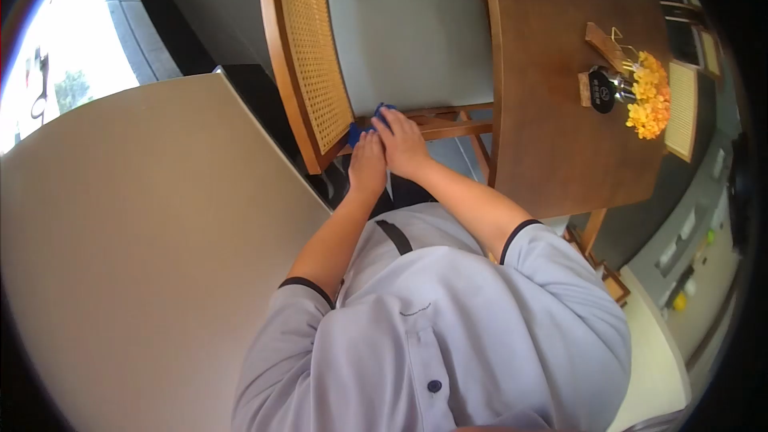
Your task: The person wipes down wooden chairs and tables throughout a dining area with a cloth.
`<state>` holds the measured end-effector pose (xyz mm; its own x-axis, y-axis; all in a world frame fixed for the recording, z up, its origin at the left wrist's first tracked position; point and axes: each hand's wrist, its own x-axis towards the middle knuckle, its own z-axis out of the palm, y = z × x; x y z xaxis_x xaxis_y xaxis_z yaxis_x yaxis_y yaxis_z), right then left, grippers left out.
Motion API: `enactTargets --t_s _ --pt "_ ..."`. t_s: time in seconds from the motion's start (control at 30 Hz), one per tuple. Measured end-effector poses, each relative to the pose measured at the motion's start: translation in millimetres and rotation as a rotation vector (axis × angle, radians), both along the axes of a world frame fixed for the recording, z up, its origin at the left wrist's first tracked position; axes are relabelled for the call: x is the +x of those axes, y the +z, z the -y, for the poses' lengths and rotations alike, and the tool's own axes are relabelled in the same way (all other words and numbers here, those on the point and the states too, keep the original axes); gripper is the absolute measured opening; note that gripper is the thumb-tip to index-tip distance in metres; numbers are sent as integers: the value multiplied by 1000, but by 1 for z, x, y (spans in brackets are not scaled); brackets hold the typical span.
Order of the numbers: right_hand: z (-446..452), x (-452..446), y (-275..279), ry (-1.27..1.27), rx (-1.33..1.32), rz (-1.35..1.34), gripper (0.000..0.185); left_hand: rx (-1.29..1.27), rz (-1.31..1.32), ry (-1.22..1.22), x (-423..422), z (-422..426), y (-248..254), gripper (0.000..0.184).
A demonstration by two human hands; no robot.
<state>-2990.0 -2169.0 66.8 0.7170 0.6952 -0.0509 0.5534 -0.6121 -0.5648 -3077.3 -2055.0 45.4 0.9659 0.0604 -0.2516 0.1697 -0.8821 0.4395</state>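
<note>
A blue cloth (384, 110) is bunched under both hands, at the near rear corner of a wooden chair where the seat meets the back. My left hand (368, 162) has its fingers closed on the cloth's lower left part. Just beside it, my right hand (402, 142) grips the upper part, thumb side against the left hand. The chair has a grey padded seat (412, 40) and a woven cane backrest (312, 48) in a wooden frame. Much of the cloth is hidden by the fingers.
A brown wooden table (552, 112) adjoins the chair on the right. It carries orange-yellow flowers (650, 96), a round black sign (602, 90) and a wooden holder (605, 45). A large beige surface (152, 240) lies close on the left, by a bright window (72, 48).
</note>
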Motion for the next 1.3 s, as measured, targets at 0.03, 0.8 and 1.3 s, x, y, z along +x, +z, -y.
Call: enactTargets --t_s 0.03,0.8,1.3 --pt "3 1 5 79 55 33 54 -45 15 43 1 -2 -5 55" --pt "174 -12 130 -385 85 -514 41 43 16 -492 132 244 -85 27" --pt "177 28 117 -541 437 -674 25 84 98 -358 56 44 -18 39"
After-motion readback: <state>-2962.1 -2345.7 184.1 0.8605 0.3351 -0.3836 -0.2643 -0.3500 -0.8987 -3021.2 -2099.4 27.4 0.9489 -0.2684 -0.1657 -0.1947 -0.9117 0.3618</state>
